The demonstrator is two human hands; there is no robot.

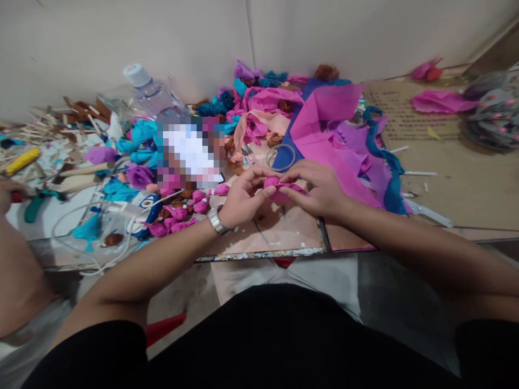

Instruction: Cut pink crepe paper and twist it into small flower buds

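Note:
My left hand (242, 195), with a silver watch (216, 220) on the wrist, and my right hand (319, 189) meet over the board's front edge. Both pinch a small pink crepe paper flower (279, 187) between thumb and fingers. The flower is held just above a peach-coloured board (284, 229). A row of small finished pink paper buds (178, 213) lies to the left of my left hand.
A heap of pink, purple, blue and peach crepe paper (320, 124) fills the middle. A tape ring (280, 157), a plastic bottle (152, 92), wooden sticks (60, 116), a white cable (101, 227) and cardboard (446, 156) lie around. Another person's arm (16, 259) is at the left.

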